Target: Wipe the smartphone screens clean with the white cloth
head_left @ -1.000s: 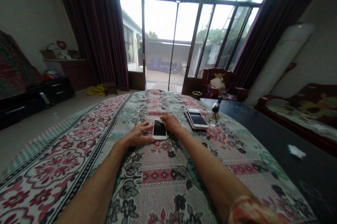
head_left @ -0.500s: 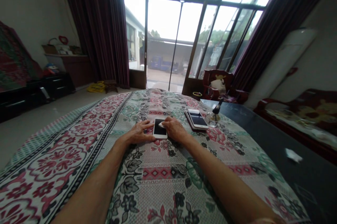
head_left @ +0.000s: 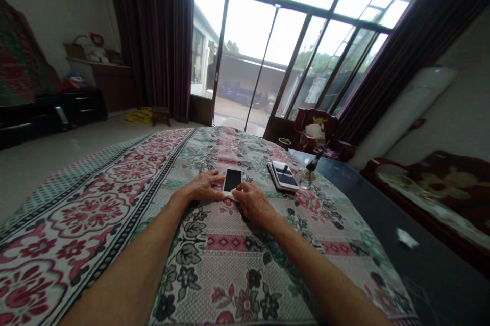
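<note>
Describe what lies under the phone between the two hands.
Patterned cloth shows around the phone, which seems to rest on it. The patch directly beneath is covered and cannot be seen.

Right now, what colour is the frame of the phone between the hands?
The phone is framed in white, best seen in the head view.

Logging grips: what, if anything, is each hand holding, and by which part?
The right hand pinches a small white wipe; which part is too small to tell. The left hand rests along the left edge of the phone, without clearly gripping it.
</note>
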Available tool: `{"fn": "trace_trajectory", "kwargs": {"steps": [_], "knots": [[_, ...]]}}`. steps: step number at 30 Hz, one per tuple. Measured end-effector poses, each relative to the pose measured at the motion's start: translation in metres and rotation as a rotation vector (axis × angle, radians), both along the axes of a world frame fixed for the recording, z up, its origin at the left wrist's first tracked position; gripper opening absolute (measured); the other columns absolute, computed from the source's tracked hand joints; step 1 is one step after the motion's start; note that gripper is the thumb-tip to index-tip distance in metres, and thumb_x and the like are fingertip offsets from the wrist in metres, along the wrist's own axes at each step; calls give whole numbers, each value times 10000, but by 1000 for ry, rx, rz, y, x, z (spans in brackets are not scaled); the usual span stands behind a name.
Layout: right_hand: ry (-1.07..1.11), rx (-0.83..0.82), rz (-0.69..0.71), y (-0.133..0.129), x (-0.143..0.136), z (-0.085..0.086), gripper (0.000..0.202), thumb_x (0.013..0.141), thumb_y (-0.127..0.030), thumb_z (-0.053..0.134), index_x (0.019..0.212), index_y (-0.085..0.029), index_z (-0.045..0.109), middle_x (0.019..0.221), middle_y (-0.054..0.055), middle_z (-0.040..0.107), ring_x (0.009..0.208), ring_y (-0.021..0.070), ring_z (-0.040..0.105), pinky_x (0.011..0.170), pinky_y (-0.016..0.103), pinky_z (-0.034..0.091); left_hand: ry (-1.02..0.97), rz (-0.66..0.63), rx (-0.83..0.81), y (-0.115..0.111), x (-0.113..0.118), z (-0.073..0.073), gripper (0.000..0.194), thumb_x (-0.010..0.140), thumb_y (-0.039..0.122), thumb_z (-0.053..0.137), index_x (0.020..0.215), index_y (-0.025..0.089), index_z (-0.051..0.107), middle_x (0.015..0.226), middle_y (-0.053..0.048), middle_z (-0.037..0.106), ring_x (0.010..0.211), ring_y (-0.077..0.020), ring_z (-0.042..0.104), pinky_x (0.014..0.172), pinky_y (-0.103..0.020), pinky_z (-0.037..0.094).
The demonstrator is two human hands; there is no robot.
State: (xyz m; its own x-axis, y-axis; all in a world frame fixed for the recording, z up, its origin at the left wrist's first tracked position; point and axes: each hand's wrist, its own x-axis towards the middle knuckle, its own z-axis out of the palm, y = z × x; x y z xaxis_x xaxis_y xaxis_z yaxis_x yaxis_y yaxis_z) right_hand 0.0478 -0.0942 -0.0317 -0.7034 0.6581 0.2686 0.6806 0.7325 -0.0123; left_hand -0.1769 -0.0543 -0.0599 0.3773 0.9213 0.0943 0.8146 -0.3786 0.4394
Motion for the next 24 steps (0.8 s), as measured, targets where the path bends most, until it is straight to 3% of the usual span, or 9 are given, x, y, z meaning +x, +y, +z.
{"fn": "trace_trajectory", "kwargs": {"steps": [6,11,16,24], "knots": [[25,-21,-35,8,-3,-1,249,932,-192,439,891,-191,685,993,69,607,849,157,494,752,262,352,-13,7,-19,-1,1,1,802,668,624,663,1365,271,478,1508,-73,328,1376,-317,280,1115,-405,235],[11,-29,-133,36,-12,2,295,931,-198,420,982,-217,711,1009,67,625,884,170,524,779,259,363,-10,-1,-27,0,1,2,798,669,621,661,1365,276,477,1501,-76,340,1370,-327,289,1111,-415,238],[-48,-59,-244,61,-24,8,302,914,-183,423,924,-211,723,1007,76,630,887,170,546,759,253,368,-15,-30,-15,-1,1,5,703,685,596,656,1323,335,517,1468,-26,395,1345,-318,334,1103,-407,256],[-75,-73,-344,89,-42,10,287,900,-187,440,895,-198,727,1043,89,635,887,168,563,705,241,370,-3,32,-69,-6,5,13,774,675,603,652,1366,304,471,1502,-45,342,1377,-327,272,1116,-437,232]]}}
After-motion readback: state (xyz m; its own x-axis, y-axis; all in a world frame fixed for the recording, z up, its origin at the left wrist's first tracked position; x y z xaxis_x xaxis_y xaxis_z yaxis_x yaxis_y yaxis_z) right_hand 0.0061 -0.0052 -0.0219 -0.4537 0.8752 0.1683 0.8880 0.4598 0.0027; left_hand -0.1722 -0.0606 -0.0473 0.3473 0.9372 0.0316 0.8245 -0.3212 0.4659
